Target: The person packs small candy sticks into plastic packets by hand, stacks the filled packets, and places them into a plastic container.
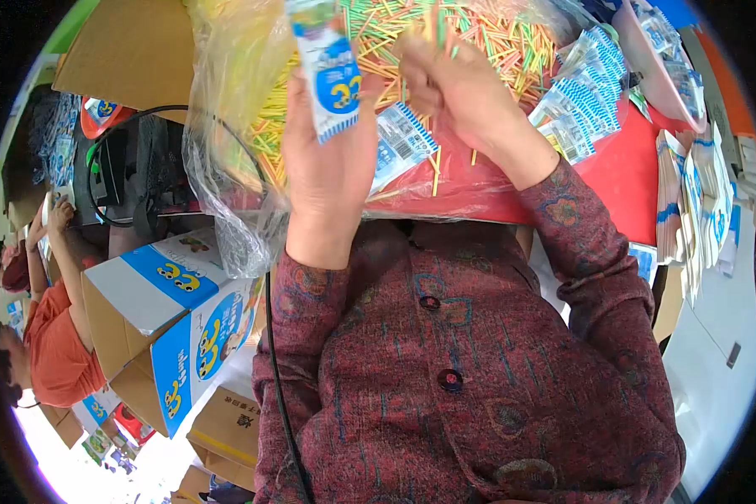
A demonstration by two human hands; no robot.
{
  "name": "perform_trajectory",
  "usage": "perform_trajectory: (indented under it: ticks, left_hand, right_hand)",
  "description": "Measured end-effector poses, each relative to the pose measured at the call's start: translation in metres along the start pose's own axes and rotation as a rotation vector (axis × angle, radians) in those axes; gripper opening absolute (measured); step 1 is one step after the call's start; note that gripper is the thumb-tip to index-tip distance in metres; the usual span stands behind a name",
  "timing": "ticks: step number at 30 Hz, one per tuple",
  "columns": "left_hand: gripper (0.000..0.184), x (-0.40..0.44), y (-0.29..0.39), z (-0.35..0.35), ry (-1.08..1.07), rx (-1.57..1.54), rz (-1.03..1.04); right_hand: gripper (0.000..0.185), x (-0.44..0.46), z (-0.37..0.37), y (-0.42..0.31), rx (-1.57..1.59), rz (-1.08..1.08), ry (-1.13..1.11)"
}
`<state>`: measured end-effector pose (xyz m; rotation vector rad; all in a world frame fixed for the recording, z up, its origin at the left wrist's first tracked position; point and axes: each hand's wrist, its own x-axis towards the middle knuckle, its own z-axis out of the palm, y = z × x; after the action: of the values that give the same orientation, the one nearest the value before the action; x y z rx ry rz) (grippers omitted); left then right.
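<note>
"What was the room like?"

"A pale floor (706, 361) showed on the right. The red bench (630, 185) crossed the upper part of the view, and a person in an orange shirt (63, 344) was off to the left."

"And near the bench?"

"An open carton (210, 336) stood at its left. On top, clear plastic (214, 185) lay around a heap of coloured sticks (504, 42). A pink bowl (647, 59) of packets stood at the far right, beside a fan of filled packets (584, 92)."

"The hands?"

"The right hand (470, 92), blurred, had its fingers closed on a few sticks above the heap. The left hand's (328, 168) fingers were clamped on a blue-and-white packet (333, 71), above the bench's near side."

"Which way did it point?"

"Its long axis ran away from the wearer, the far end leaning slightly left and the near end over the palm, printed face towards the camera."
</note>
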<state>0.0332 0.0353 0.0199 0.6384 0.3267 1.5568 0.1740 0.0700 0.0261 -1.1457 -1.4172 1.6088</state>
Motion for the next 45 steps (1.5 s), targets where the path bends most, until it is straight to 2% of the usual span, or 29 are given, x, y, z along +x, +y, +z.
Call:
perform_trajectory:
  ticks: [2, 3, 4, 7, 8, 11, 15, 18, 20, 23, 24, 27, 32, 35, 36, 38, 39, 40, 42, 43, 45]
  left_hand:
    - [0.027, -0.004, -0.002, 0.004, 0.101, -0.347, -0.141]
    - [0.027, -0.004, -0.007, 0.003, 0.101, -0.345, -0.137]
    - [0.028, -0.002, -0.016, -0.002, 0.135, -0.347, -0.117]
    - [0.029, -0.002, -0.03, -0.012, 0.207, -0.358, -0.081]
    - [0.029, -0.002, -0.029, -0.013, 0.209, -0.367, -0.082]
    - [0.029, -0.003, -0.026, -0.016, 0.216, -0.384, -0.086]
    - [0.029, -0.006, -0.021, -0.018, 0.257, -0.427, -0.085]
    - [0.029, -0.009, -0.017, -0.016, 0.121, -0.503, -0.12]
    - [0.029, -0.008, -0.014, -0.012, 0.154, -0.459, -0.122]
    - [0.03, -0.006, -0.011, -0.009, 0.221, -0.369, -0.124]
    - [0.031, -0.005, -0.012, -0.011, 0.187, -0.384, -0.111]
    - [0.033, -0.003, -0.01, -0.016, 0.116, -0.413, -0.081]
    - [0.031, -0.003, -0.006, -0.008, 0.144, -0.475, -0.122]
    - [0.027, -0.003, -0.007, -0.006, 0.129, -0.534, -0.112]
    - [0.023, -0.004, -0.005, -0.008, 0.157, -0.433, -0.125]
    - [0.015, -0.008, 0.001, -0.015, 0.213, -0.229, -0.153]
    - [0.015, -0.011, 0.003, -0.021, 0.214, -0.228, -0.158]
    - [0.012, -0.017, 0.003, -0.032, 0.182, -0.057, -0.15]
    - [0.008, -0.024, 0.005, -0.043, 0.114, 0.285, -0.132]
    - [0.008, -0.025, 0.005, -0.042, 0.113, 0.287, -0.134]
    - [0.009, -0.027, 0.006, -0.038, 0.044, 0.371, -0.063]
  right_hand:
    - [0.026, 0.009, 0.004, 0.011, 0.435, -0.188, -0.037]
    - [0.026, 0.012, 0.009, 0.013, 0.652, -0.283, -0.06]
    - [0.026, 0.013, 0.016, 0.012, 0.652, -0.283, -0.064]
    - [0.017, 0.006, 0.042, 0.011, 0.605, -0.258, 0.202]
    - [0.017, 0.006, 0.045, 0.011, 0.603, -0.258, 0.201]
    - [0.015, 0.007, 0.055, 0.013, 0.504, -0.422, 0.271]
    - [0.013, 0.001, 0.056, 0.017, 0.296, -0.421, 0.291]
    - [0.015, -0.005, 0.059, 0.016, 0.17, -0.439, 0.32]
    - [0.016, -0.003, 0.059, 0.018, 0.108, -0.45, 0.334]
    - [0.02, 0.009, 0.053, 0.024, -0.344, -0.796, 0.416]
    - [0.02, 0.007, 0.053, 0.025, -0.344, -0.796, 0.417]
    - [0.022, 0.0, 0.054, 0.023, 0.012, -0.531, 0.318]
    - [0.025, -0.005, 0.047, 0.008, 0.194, -0.531, 0.216]
    - [0.03, 0.002, 0.057, 0.012, 0.022, -0.71, 0.363]
    - [0.03, -0.001, 0.053, 0.011, 0.023, -0.708, 0.364]
    - [0.033, -0.014, 0.036, -0.002, 0.111, -0.545, 0.337]
    - [0.034, -0.018, 0.031, -0.009, 0.153, -0.463, 0.325]
    - [0.034, -0.02, 0.029, -0.019, 0.154, -0.461, 0.33]
    - [0.03, -0.024, 0.025, -0.044, 0.547, -0.333, 0.29]
    - [0.029, -0.026, 0.025, -0.049, 0.743, -0.265, 0.263]
    - [0.03, -0.028, 0.028, -0.049, 0.721, -0.283, 0.231]
